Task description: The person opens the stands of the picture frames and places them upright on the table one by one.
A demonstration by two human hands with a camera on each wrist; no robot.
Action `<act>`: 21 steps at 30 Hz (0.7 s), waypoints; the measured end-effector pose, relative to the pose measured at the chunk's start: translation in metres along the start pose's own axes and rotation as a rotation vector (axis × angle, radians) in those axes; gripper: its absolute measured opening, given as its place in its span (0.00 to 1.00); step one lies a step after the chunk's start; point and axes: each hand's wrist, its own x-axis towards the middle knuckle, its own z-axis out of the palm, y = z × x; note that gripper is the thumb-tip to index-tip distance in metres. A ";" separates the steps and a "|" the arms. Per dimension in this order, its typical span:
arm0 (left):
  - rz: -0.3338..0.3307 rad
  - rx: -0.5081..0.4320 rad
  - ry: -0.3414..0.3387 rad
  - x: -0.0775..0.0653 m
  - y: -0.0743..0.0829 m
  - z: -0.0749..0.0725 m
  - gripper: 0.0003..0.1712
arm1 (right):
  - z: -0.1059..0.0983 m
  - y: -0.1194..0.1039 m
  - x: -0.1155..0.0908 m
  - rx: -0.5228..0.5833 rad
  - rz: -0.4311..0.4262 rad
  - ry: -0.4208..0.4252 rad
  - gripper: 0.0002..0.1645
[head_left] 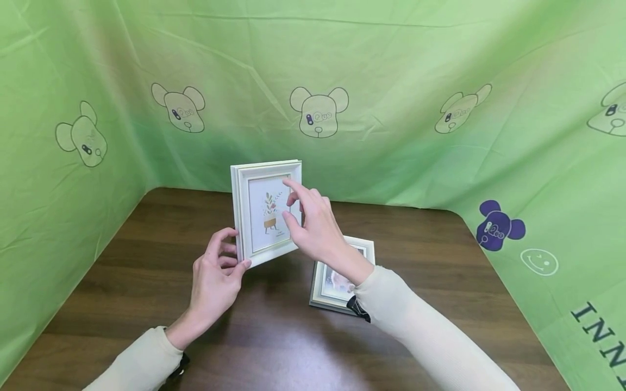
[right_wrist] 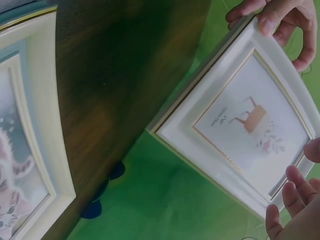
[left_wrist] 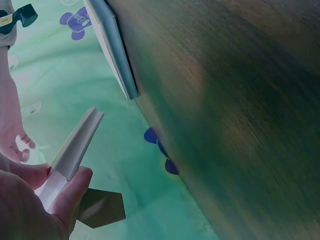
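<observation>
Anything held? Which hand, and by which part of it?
Left hand holds the white plant-picture frame by its lower-left corner, as seen in the head view. Right hand holds nothing.

long cream slvs [head_left: 435, 331], blk wrist bits [head_left: 358, 309]

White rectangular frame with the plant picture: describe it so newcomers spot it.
Find the brown wood-grained table. Above it, the left grip holds a white rectangular picture frame. It shows a leafy plant in a tan pot; the neighbouring whitish rectangular frame shows an animal.
</observation>
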 end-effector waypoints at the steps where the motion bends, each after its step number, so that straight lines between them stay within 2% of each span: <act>1: -0.003 -0.002 0.002 0.000 0.000 0.000 0.39 | 0.000 0.001 -0.001 0.000 0.005 0.000 0.34; 21: -0.042 -0.019 0.002 0.004 -0.003 -0.009 0.39 | -0.007 0.018 -0.006 -0.040 0.079 0.031 0.33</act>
